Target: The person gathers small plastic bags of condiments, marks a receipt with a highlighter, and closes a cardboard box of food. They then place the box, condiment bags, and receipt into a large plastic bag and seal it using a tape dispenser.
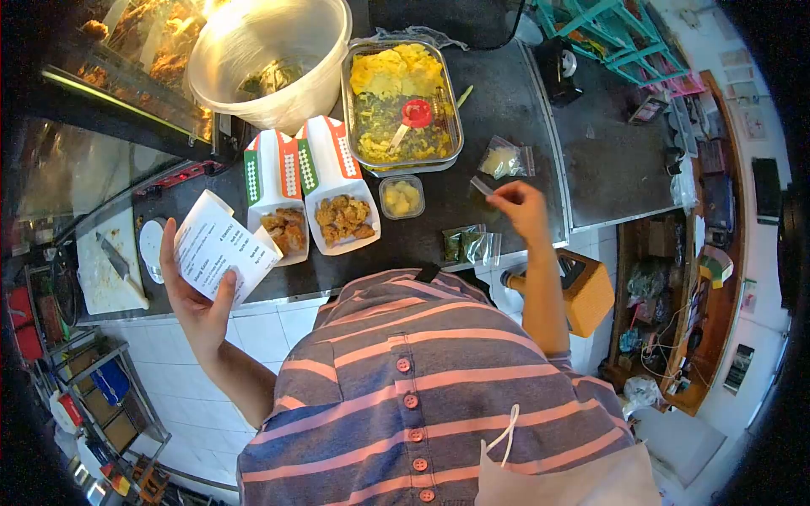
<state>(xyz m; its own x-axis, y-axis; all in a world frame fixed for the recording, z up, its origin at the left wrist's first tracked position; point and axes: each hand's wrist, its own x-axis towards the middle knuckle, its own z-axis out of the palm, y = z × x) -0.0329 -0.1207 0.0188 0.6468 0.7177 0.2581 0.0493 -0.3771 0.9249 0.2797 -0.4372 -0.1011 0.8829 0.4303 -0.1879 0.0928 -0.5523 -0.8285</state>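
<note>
Right of centre: right hand (521,209) pinched a small packet (483,185) (sauce sachets (472,245) just below); left hand (196,291) gripped a paper slip (221,246).

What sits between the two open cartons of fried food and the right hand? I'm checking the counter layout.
In the head view, a small clear plastic tub of yellow food lies between the red-and-white paper cartons and the right hand.

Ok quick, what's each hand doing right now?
Left hand: closed on a white printed paper slip.
Right hand: fingers pinched on a small clear plastic bag over the dark counter.
</note>
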